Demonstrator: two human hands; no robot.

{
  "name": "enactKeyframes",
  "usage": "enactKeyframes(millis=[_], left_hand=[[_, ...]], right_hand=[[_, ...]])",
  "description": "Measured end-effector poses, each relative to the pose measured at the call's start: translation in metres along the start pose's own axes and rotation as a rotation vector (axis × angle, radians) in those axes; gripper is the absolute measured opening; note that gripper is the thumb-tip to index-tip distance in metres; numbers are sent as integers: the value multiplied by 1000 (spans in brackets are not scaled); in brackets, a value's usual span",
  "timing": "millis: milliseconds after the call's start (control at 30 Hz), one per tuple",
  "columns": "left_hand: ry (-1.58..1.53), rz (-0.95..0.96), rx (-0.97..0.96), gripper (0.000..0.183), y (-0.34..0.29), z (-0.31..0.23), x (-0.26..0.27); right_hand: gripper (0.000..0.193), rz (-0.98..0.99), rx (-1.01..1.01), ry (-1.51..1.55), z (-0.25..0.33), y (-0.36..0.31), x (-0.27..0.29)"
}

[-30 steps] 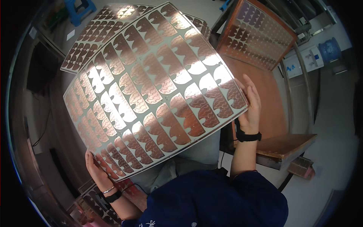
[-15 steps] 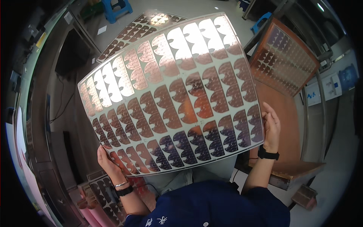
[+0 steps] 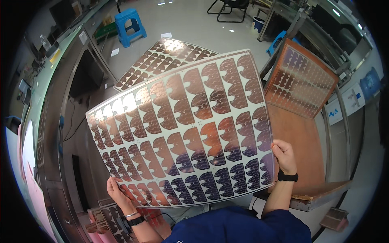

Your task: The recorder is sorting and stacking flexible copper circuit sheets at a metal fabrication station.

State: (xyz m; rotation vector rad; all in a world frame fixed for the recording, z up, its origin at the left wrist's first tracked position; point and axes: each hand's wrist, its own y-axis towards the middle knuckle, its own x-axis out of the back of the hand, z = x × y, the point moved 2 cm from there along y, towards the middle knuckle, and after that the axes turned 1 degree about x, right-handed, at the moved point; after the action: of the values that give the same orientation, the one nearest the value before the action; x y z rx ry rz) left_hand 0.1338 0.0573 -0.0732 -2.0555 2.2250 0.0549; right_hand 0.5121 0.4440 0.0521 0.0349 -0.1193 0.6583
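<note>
A large, thin circuit board panel [image 3: 190, 111], pale green with rows of shiny copper shapes, is held up tilted in front of my body. At its lower left edge, my left hand [image 3: 118, 193] grips it with closed fingers. My right hand [image 3: 285, 157] has the right edge pinched between thumb and curled fingers. Bright light reflects off the panel's upper left part, and my lap is mostly hidden under it. Beyond its far edge lies another similar panel [image 3: 152, 65], partly covered from view.
On the right, more patterned panels [image 3: 304, 79] lean on an orange-brown wooden rack [image 3: 298, 141]. A dark cabinet [image 3: 52, 133] runs along the left. Two pink rolls [image 3: 106, 236] stand at lower left. A blue stool [image 3: 129, 26] and a black chair [image 3: 233, 6] are farther off.
The panel has come lower and tilted, so its glare has shifted and shrunk. Both hands moved down with it; my right fingers, formerly extended, are now curled at the edge. More floor shows beyond.
</note>
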Motion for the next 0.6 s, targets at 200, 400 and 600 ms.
enactKeyframes(millis=[200, 400, 600], left_hand=[[-73, 80, 27, 21, 2, -1, 3], [-311, 132, -201, 24, 0, -55, -20], [-250, 129, -365, 33, 50, -87, -29]], right_hand=[[25, 12, 81, 19, -5, 9, 5], [23, -183, 341, 15, 30, 34, -6], [20, -399, 406, 454, 65, 86, -38]])
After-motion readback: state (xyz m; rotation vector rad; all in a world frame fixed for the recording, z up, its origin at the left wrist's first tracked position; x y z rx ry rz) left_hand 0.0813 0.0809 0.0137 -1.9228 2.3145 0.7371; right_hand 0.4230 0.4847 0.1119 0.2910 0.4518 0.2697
